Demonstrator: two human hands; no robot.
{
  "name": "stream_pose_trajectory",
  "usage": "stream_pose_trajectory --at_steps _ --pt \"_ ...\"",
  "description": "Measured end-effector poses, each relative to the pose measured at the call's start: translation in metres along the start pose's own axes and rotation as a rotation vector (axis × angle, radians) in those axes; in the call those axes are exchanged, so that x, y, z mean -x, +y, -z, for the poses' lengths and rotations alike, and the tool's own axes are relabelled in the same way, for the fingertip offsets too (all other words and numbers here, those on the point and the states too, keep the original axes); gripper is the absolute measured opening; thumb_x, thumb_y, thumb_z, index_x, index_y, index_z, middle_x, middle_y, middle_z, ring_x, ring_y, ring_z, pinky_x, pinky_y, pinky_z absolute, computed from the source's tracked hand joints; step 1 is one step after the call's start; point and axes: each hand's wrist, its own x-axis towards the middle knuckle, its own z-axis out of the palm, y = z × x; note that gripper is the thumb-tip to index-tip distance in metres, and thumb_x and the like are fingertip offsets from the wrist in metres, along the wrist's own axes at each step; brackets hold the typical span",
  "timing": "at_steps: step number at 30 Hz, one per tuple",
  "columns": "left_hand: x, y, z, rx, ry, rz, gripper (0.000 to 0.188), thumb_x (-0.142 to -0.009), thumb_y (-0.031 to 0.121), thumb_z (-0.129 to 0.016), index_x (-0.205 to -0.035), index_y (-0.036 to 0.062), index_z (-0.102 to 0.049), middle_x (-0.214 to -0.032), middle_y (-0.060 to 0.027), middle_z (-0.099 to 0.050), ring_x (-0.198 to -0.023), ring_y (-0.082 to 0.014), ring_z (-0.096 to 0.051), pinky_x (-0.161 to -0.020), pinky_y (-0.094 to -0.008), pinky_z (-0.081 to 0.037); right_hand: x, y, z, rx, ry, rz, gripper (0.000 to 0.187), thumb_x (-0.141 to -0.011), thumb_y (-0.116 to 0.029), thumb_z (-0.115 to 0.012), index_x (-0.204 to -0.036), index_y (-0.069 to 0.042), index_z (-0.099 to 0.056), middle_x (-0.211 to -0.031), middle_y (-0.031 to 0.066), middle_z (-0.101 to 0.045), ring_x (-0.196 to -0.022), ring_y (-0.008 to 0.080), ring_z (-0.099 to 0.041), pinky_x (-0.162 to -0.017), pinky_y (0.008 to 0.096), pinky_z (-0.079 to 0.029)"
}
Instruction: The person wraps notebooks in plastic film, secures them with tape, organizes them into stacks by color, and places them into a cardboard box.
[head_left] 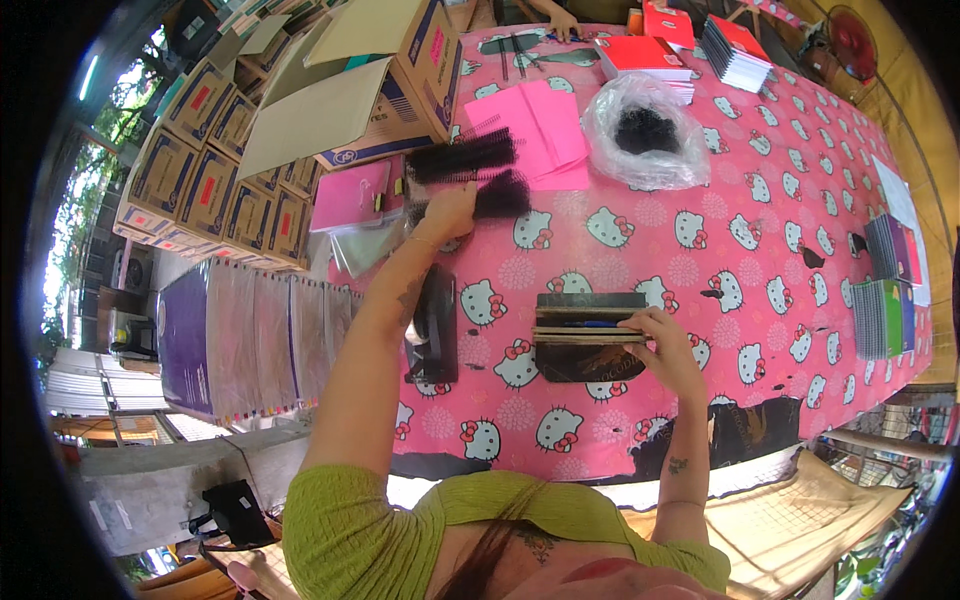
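My left hand (pixel 452 212) reaches forward into a bundle of black spiral binding coils (pixel 502 195), its fingers bent onto the near coils. A second bundle of black coils (pixel 463 156) lies just beyond. My right hand (pixel 665 348) grips the right end of a slotted wooden block with black faces (pixel 588 362), thumb and fingers curled over its edge. In the block's groove lies a blue pen-like stick (pixel 595 324). Left of the block stands a black desktop device (pixel 431 325), partly behind my left forearm.
Pink sheets (pixel 540 135) and a plastic bag of black coils (pixel 646 130) lie farther back. Cartons (pixel 400 100) and wrapped notebook stacks (pixel 250 340) line the left. Red-covered books (pixel 645 65) stand at the back; spiral notebooks (pixel 880 318) sit right. Another person's hand (pixel 565 26) is at the far edge.
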Motion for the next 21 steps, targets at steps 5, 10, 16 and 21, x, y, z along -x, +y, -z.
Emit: stream_pose_trajectory --at_steps 5,10,16,21 --pt "0.019 0.034 0.065 0.137 0.170 0.034 0.050 -0.072 0.022 -0.070 -0.115 0.0023 -0.052 -0.098 -0.0260 -0.067 -0.097 -0.0430 -0.065 -0.083 -0.0511 -0.052 0.003 0.000 -0.002 0.015 0.039 0.029 0.033 -0.076 0.003 -0.071 -0.108 -0.004 -0.065 -0.103 0.0114 -0.059 -0.098 0.0306 -0.059 -0.083 0.0375 -0.048" --pt "0.014 0.045 0.126 -0.030 -0.035 0.037 0.054 -0.068 0.032 -0.071 -0.113 0.0026 -0.063 -0.110 -0.0258 -0.066 -0.105 -0.0397 -0.065 -0.089 -0.0490 -0.053 0.002 -0.002 -0.014 0.078 0.091 -0.002 0.033 -0.078 0.001 -0.070 -0.109 -0.005 -0.065 -0.103 0.0126 -0.061 -0.100 0.0323 -0.059 -0.084 0.0388 -0.048" --pt "0.012 0.038 0.082 0.300 -0.045 0.152 0.085 -0.058 0.043 -0.077 -0.127 -0.0025 -0.058 -0.119 -0.0270 -0.064 -0.110 -0.0405 -0.062 -0.095 -0.0429 -0.051 0.006 0.007 -0.026 0.179 0.221 0.077 0.035 -0.076 -0.005 -0.072 -0.110 -0.008 -0.066 -0.106 0.0105 -0.062 -0.101 0.0323 -0.058 -0.088 0.0403 -0.045" --pt "0.031 0.098 -0.018 0.436 0.018 0.202 0.131 -0.054 0.066 -0.080 -0.154 0.0081 -0.019 -0.141 -0.0305 -0.046 -0.131 -0.0516 -0.041 -0.112 -0.0520 -0.032 0.004 0.006 -0.037 0.123 0.209 0.108 0.036 -0.076 -0.005 -0.072 -0.111 -0.009 -0.065 -0.108 0.0099 -0.061 -0.103 0.0317 -0.057 -0.089 0.0402 -0.045"
